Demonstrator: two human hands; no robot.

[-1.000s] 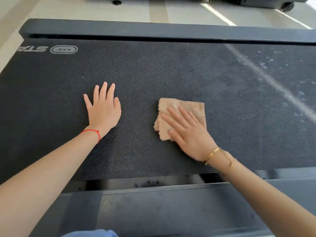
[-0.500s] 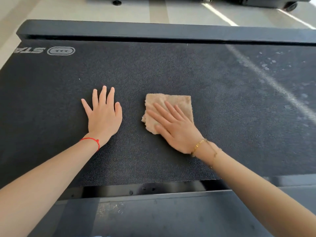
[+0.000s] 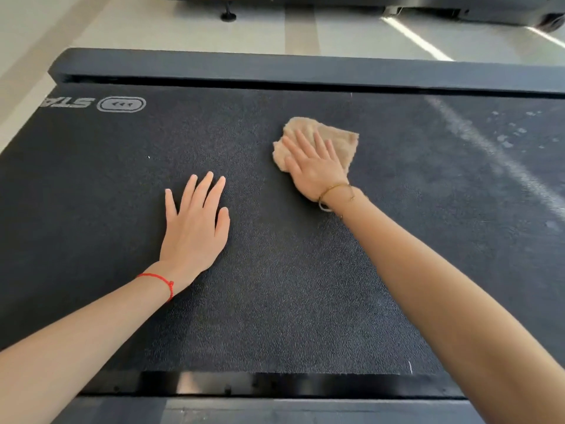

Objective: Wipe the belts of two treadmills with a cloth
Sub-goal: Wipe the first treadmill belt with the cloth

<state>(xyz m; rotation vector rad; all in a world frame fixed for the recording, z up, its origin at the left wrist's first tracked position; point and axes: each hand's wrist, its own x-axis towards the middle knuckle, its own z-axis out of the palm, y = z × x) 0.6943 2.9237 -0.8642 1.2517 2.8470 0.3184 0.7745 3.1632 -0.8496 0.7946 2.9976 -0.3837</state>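
Observation:
A black textured treadmill belt fills most of the view, with a grey logo printed near its far left corner. A tan folded cloth lies on the belt, right of centre. My right hand presses flat on the cloth with straight fingers. My left hand rests flat on the bare belt, fingers spread, left of the cloth. A pale dusty streak and specks cross the belt's right part.
Dark side rails run along the far edge and the near edge of the belt. Beyond the far rail lies pale floor, with the dark base of another machine at the top.
My right hand has slid the cloth away from me across the belt, toward the far rail. My left hand has stayed flat in place. The view has shifted closer.

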